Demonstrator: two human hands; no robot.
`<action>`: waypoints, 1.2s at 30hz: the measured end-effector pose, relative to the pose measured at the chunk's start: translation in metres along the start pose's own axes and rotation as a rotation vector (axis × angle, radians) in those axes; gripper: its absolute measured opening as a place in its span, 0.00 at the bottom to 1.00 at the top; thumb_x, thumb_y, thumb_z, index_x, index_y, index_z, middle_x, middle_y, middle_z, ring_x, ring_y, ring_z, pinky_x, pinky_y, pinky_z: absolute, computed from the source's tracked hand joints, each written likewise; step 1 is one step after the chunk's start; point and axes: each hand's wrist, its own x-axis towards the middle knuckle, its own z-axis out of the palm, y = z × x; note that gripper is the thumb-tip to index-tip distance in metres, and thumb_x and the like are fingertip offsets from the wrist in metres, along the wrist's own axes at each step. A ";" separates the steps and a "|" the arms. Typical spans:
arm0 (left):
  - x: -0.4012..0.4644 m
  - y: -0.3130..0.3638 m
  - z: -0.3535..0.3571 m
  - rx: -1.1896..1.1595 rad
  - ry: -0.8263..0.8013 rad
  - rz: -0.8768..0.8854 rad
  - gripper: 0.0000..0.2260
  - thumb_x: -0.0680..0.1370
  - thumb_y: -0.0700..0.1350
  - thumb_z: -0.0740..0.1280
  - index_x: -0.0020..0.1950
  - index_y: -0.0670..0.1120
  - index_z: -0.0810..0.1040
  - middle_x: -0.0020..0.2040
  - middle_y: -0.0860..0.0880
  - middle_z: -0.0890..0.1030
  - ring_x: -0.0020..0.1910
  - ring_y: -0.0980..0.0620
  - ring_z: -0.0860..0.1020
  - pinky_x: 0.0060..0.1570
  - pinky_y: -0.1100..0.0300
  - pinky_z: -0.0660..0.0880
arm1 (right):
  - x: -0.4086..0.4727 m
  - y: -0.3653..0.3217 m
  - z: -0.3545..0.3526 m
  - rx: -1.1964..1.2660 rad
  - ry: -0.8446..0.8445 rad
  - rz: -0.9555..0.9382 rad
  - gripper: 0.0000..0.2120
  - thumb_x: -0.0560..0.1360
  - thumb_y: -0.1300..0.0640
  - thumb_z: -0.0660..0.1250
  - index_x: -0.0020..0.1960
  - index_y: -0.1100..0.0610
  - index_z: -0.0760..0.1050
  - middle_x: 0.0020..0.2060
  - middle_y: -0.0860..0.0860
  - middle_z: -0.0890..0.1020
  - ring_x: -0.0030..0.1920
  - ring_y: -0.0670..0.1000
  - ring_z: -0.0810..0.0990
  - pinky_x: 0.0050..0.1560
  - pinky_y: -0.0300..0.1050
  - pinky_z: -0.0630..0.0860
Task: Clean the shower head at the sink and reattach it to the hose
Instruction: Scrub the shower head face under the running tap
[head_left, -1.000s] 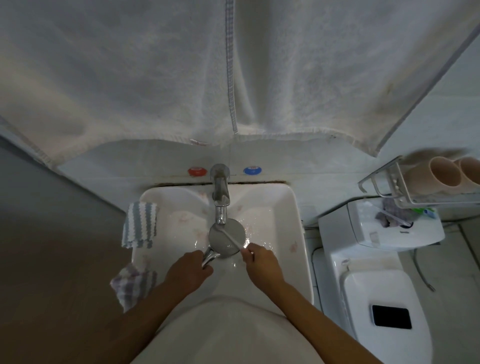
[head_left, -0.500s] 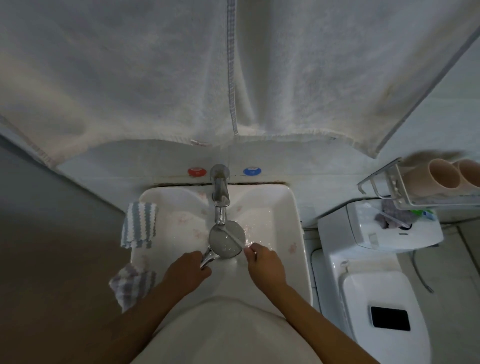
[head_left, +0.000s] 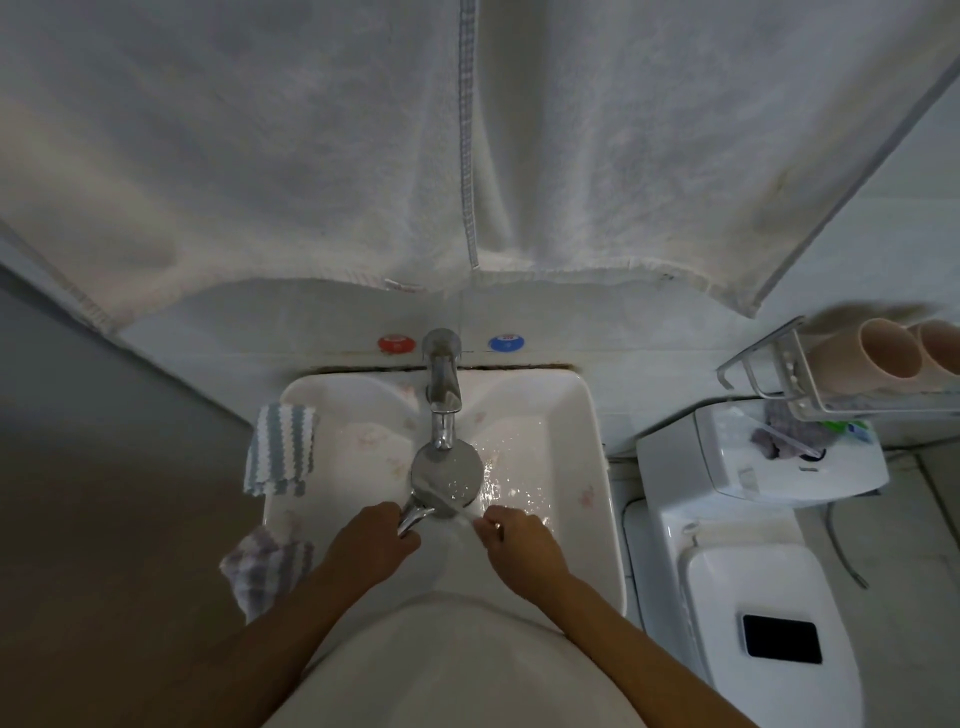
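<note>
My left hand (head_left: 371, 540) was clamped on the shower head (head_left: 447, 473) handle; its face sat under the tap (head_left: 442, 395), at twelve o'clock, long axis running toward me. My right hand (head_left: 519, 540) pinched a thin brush (head_left: 457, 506) at its near edge.

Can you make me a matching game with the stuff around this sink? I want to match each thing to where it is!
Things:
1. round chrome shower head
2. blue-and-white striped cloth
3. two pale pink cups
4. red round tap marker

Places:
A. lying on their sides in the wire rack at the right
B. on the wall, left of the chrome faucet
C. under the faucet, handle held by the left hand
D. draped over the left rim of the white sink

Pairs: 1-C, 2-D, 3-A, 4-B
</note>
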 end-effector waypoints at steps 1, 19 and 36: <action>0.000 -0.001 0.000 0.000 -0.007 -0.005 0.17 0.75 0.52 0.66 0.34 0.51 0.59 0.33 0.53 0.67 0.39 0.48 0.72 0.38 0.59 0.65 | -0.001 0.000 0.001 -0.014 -0.001 0.001 0.14 0.81 0.47 0.58 0.39 0.51 0.69 0.36 0.52 0.75 0.39 0.56 0.73 0.40 0.48 0.69; 0.006 0.003 -0.001 -0.118 0.060 -0.093 0.14 0.76 0.51 0.67 0.37 0.46 0.66 0.39 0.48 0.72 0.39 0.48 0.73 0.37 0.59 0.66 | 0.001 0.000 -0.002 0.018 0.026 -0.010 0.16 0.81 0.48 0.59 0.36 0.53 0.67 0.32 0.50 0.73 0.38 0.56 0.73 0.39 0.48 0.68; 0.008 0.002 -0.002 -0.269 0.073 -0.197 0.13 0.75 0.51 0.67 0.41 0.42 0.71 0.37 0.45 0.75 0.31 0.47 0.74 0.27 0.61 0.68 | 0.004 0.006 -0.003 0.041 0.086 -0.005 0.14 0.82 0.49 0.58 0.39 0.52 0.68 0.33 0.51 0.73 0.37 0.56 0.71 0.39 0.50 0.69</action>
